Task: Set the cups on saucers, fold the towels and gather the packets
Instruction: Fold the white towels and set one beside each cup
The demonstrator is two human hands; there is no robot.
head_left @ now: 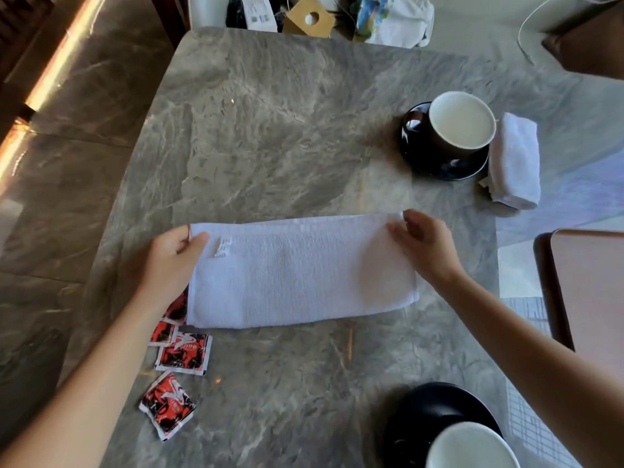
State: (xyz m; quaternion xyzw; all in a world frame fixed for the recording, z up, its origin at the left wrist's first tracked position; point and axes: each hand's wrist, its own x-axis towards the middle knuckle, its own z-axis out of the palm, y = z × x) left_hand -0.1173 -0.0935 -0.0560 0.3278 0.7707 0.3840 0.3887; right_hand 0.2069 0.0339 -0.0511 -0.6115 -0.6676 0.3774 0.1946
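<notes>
A white towel, folded into a long strip, lies across the middle of the marble table. My left hand pinches its far left corner and my right hand pinches its far right corner. Several red-and-black packets lie scattered at the towel's near left end, one partly under it. At the far right a dark cup with a white inside stands on a black saucer, beside a folded white towel. Another cup sits on a black saucer at the near edge.
A brown tray or board lies off the table's right edge. Bags, a cardboard piece and cables crowd the far end beyond the table. The polished stone floor lies to the left.
</notes>
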